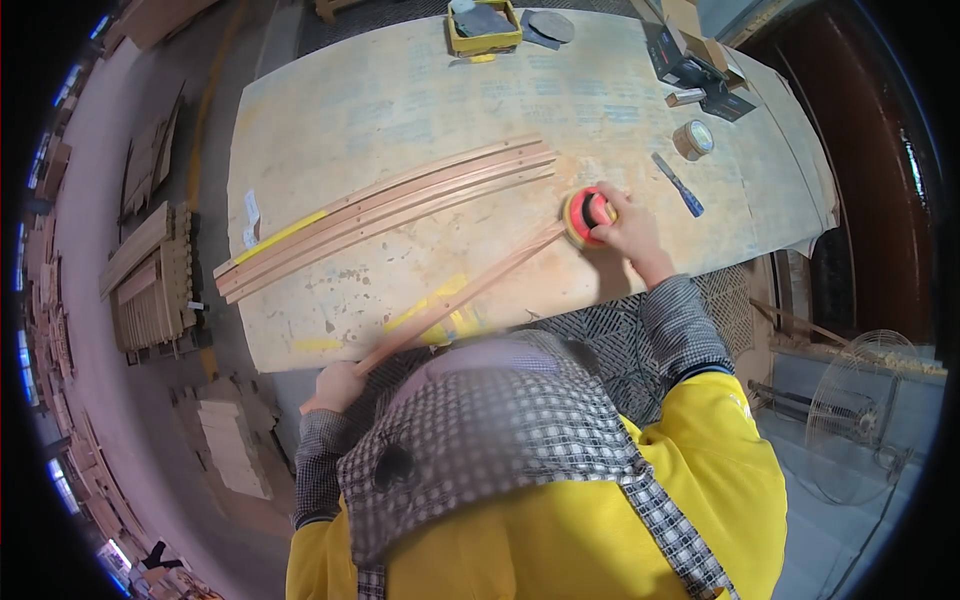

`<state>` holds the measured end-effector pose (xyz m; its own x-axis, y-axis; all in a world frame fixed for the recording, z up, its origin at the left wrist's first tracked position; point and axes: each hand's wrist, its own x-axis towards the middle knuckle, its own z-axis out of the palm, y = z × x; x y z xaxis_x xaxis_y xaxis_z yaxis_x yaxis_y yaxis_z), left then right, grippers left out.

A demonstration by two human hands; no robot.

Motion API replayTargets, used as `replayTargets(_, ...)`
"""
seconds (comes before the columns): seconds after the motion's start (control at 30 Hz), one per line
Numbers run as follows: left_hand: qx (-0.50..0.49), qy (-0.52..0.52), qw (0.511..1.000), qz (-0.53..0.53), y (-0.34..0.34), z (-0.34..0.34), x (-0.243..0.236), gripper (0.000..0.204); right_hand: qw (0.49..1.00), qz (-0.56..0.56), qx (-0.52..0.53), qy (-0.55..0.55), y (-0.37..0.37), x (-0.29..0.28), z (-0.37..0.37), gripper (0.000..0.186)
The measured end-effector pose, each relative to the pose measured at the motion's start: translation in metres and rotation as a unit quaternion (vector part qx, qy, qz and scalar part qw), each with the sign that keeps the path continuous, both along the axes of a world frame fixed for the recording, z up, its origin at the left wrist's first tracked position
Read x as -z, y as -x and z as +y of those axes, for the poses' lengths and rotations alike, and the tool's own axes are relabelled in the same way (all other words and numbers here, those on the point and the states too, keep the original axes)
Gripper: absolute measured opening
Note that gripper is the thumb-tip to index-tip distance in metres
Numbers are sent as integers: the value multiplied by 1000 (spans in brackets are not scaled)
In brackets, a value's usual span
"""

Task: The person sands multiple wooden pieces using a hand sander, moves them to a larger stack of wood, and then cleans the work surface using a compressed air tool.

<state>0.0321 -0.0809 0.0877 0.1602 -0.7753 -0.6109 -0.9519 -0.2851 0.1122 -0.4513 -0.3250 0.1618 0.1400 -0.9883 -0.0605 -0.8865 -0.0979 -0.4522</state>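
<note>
My left hand point(338, 387) is closed around the near end of a long, narrow wooden strip point(460, 296), just off the table's front edge. The strip slants up and to the right across the worktable. At its far end, my right hand point(637, 236) grips a round red and yellow hand sanding pad point(577, 218) with a black strap. The pad meets the strip's tip; its underside is hidden. Beyond the held strip, several similar wooden strips point(400, 210) lie side by side, with dark holes along them and a yellow band on one.
A putty knife point(680, 188), a tape roll point(693, 140) and open cardboard boxes point(700, 65) are at the right of the worktable point(350, 120). A yellow tray point(485, 44) holding grey sheets stands at the back. Wood stacks point(150, 280) sit left; a fan point(860, 410) stands right.
</note>
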Motion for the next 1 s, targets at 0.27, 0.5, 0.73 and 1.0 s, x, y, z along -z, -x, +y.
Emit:
replayTargets(0.27,-16,-35,998,48,-1,-10,-20,27,997,-3,-76,11,-66,3,50,66)
replayTargets(0.5,-46,-146,979,133,-8,-23,-17,42,997,-71,39,21,-19,-3,-2,63)
replayTargets(0.73,-104,-73,957,262,-6,-27,-45,44,989,-43,-139,-1,-136,-2,57,44)
replayTargets(1.0,-122,202,971,33,24,11,-7,26,907,-159,-372,-116,-240,7,115,32)
